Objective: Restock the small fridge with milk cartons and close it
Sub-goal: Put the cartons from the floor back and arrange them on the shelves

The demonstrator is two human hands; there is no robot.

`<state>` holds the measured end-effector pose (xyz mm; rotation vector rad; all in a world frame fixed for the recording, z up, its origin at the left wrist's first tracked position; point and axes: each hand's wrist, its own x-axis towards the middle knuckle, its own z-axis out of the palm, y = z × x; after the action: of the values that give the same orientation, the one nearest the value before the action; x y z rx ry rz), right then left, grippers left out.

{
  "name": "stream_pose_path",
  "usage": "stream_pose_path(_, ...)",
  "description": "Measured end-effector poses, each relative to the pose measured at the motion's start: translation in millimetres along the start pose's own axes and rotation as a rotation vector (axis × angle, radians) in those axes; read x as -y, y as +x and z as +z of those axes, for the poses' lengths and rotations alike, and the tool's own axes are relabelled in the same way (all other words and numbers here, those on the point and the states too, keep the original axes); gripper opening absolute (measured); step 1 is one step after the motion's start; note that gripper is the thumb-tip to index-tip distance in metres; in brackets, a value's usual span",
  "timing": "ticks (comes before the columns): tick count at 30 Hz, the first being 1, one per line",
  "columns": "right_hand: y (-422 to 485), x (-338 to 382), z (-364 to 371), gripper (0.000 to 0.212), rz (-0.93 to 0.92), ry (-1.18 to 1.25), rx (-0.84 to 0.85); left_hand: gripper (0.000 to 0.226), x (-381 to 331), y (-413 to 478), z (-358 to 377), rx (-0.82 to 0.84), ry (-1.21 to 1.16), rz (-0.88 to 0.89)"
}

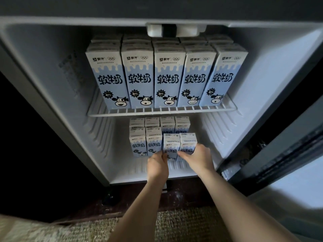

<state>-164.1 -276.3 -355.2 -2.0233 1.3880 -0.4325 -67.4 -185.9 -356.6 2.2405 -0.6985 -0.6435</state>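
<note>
Evidently, one milk carton (pixel 172 145) is being gripped by the left hand (pixel 157 165) and its neighbour carton (pixel 188 144) by the right hand (pixel 198 158), both being lined up on the fridge floor (pixel 122 165), probably so the front row is being filled evenly.

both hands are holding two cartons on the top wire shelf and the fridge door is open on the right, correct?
No: the head view shows the left hand and right hand holding the two cartons in the bottom compartment, below the wire shelf. The fridge door is open on the right.
</note>
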Motion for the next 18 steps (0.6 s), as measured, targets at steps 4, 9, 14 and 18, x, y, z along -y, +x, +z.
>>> stream_pose_path(4, 7.8, 0.6, 5.9, 0.046, 0.004, -0.006, -0.021, 0.032, -3.7, 4.5, 0.7, -0.06, 0.02, -0.052)
stream_pose_path(9, 16.1, -1.2, 10.9, 0.049, 0.032, -0.04, -0.027, 0.031, -3.6, 11.1, 9.2, -0.051, 0.105, -0.116)
stream_pose_path(14, 23.7, 2.4, 13.5, 0.054, 0.052, -0.047, -0.029, 0.03, -1.8, 19.7, 14.0, -0.067, 0.219, -0.161)
stream_pose_path(18, 25.8, 3.6, 17.7, 0.052, 0.054, -0.016, -0.042, 0.026, -0.8, 23.6, 17.6, -0.099, 0.25, -0.218)
